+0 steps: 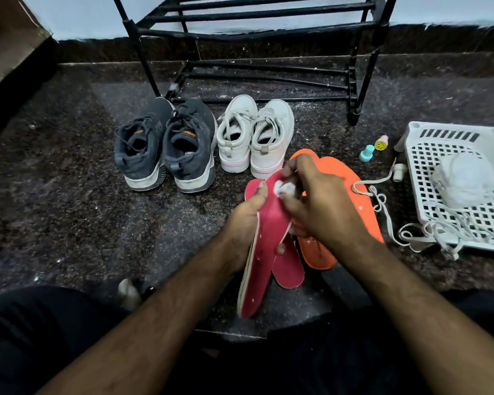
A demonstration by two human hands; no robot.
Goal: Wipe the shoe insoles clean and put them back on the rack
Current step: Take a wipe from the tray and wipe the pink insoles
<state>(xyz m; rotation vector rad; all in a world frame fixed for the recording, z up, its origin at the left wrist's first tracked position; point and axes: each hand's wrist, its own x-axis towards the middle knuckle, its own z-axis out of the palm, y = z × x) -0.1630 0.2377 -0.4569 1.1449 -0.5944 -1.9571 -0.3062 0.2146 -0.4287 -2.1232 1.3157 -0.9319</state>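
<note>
Currently a pink insole (264, 240) is held tilted above the floor, long edge up, white flecks on its surface. Left hand (247, 220) grips it from the left, thumb laid along the upper edge, fingers wrapped behind and showing at the right edge. Right hand (318, 201) is curled around a small white wad (283, 189), pinched at the fingertips and pressed to the insole's upper part.

Second pink insole (288, 266) lies flat on the floor just behind the held one, partly hidden by it. Two orange insoles lie under and beyond the right hand: one (317, 252) shows its heel end with small print, the other (360, 195) runs along its right side, the two overlapping.

Dark speckled stone floor (69, 172) carries everything. Grey sneakers (166, 143) and white sneakers (255, 135) stand in pairs, heels toward the person, in front of the black shoe rack (254, 32). The rack's visible bars are bare.

To the right: white slotted basket (451, 138) holding a pale translucent item, not identifiable. White laces (382, 201) trail from the basket's front onto the floor, touching the orange insole's edge. A teal-capped small bottle (366, 153) and one with a yellow smiley face (380, 143) lie near the basket's left corner.

Person sits on the floor, dark trousers (40, 332) at the bottom.
</note>
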